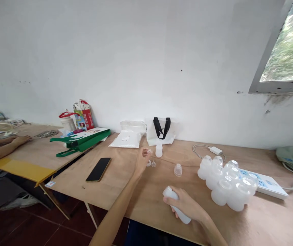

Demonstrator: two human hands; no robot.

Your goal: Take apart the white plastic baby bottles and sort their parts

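My right hand [187, 206] is wrapped round a white plastic bottle [173, 201] that lies tilted low over the wooden table [126, 191]. My left hand [142, 160] reaches forward, its fingers pinched on a small clear plastic piece [149, 151]. Just beyond it stand two tiny clear parts [150, 163], a small white bottle [159, 149] and a clear cap [178, 169]. To the right stands a cluster of several white bottles with clear domed caps [225, 182].
A black phone [98, 169] lies left of my arm. At the wall are white plastic packets [127, 138], a white bag with black handles [161, 131], a charger with cable [216, 150] and a power strip [266, 184]. Another person's arms [4, 145] rest on the left table beside a green bag [81, 140].
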